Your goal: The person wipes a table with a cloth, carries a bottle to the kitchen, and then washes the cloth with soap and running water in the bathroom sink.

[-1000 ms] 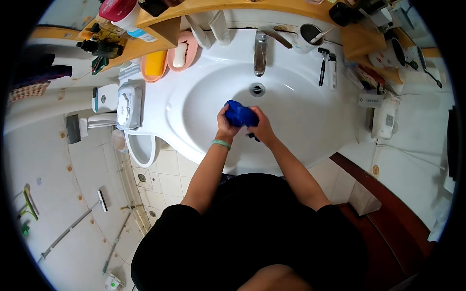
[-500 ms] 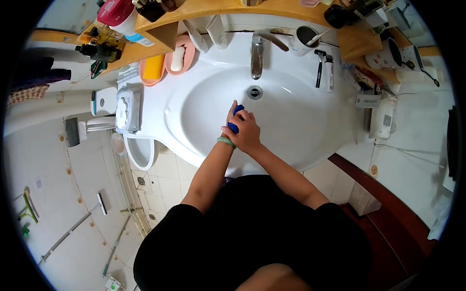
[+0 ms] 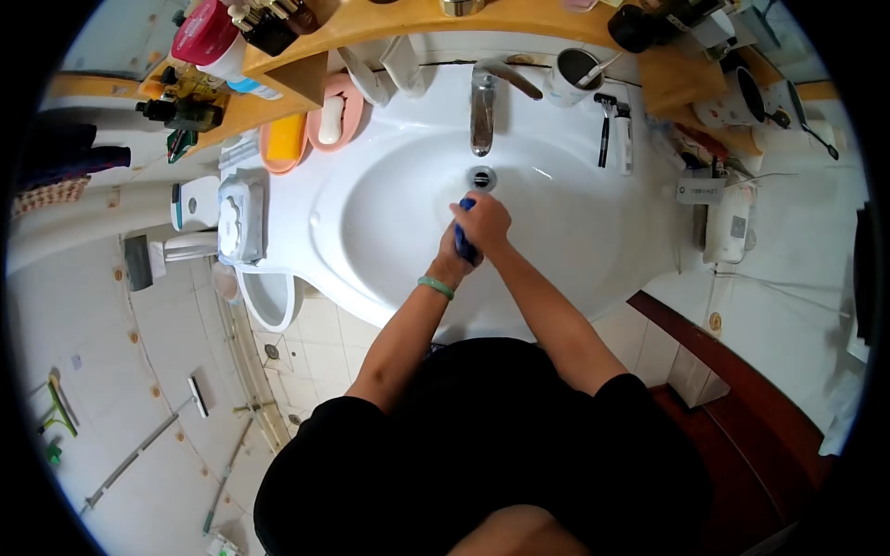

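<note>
Over the sink (image 3: 380, 213), both hands close together around a small, crumpled dark blue cloth (image 3: 465, 233). My left hand (image 3: 452, 260), with a green bangle (image 3: 436, 287) at its wrist, is closed on the cloth from below. My right hand (image 3: 487, 221) grips its upper end, fingers curled. Most of the cloth is hidden by the fingers. Just beyond the hands lies the drain (image 3: 481, 179), and the chrome faucet (image 3: 482, 116) stands above it. I see no water running.
Left of the faucet are a white soap bar (image 3: 330, 120) and a yellow soap (image 3: 286, 137) in pink dishes. A wipes pack (image 3: 241, 221) sits at the left edge. On the right are a cup (image 3: 567, 83), a razor (image 3: 604, 125) and a white tube (image 3: 624, 141). A wooden shelf (image 3: 399, 35) overhangs the back.
My right hand has moved up and slightly right, to the cloth's upper end. The left hand has gone from outstretched fingers to curled around the cloth. The view has shifted slightly.
</note>
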A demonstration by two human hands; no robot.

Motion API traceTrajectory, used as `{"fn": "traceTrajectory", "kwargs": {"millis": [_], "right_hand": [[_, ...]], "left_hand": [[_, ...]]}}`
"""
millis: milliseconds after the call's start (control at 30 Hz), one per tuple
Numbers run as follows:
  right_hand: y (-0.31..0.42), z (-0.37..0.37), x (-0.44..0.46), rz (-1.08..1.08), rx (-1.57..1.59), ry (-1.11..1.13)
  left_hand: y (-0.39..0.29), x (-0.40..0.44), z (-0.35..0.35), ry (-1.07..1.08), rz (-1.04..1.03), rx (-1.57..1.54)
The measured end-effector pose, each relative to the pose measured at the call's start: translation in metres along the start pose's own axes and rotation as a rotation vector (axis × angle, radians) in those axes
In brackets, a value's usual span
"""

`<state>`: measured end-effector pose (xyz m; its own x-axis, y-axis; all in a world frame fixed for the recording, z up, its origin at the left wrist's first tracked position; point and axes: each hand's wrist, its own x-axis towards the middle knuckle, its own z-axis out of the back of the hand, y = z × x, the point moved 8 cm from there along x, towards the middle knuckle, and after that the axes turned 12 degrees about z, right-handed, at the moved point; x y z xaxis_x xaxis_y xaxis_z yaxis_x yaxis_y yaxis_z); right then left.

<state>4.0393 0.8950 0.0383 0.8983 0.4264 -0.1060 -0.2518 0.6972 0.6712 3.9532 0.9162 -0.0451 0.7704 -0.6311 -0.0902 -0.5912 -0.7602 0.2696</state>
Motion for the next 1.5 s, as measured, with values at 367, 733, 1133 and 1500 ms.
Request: {"fn": "traceTrajectory", "kwargs": {"millis": [367, 733, 1133, 1500], "right_hand": [[-0.025, 0.004, -0.009, -0.233, 0.117, 0.122], [-0.068, -0.066, -0.064, -0.225, 1.092, 0.154], [-0.001, -0.030, -0.052, -0.316, 1.590, 0.317], [-0.054, -0.014, -0.051, -0.703, 1.504, -0.035]], "left_hand": [[-0.012, -0.020, -0.026, -0.859, -0.258, 0.364], [-0.022, -0.053, -0.037, -0.810, -0.419, 0.049], [-0.018, -0.070, -0.131, -1.268, -1.009, 1.996], [-0.039, -0.090, -0.094, -1.135, -0.863, 0.855]]}}
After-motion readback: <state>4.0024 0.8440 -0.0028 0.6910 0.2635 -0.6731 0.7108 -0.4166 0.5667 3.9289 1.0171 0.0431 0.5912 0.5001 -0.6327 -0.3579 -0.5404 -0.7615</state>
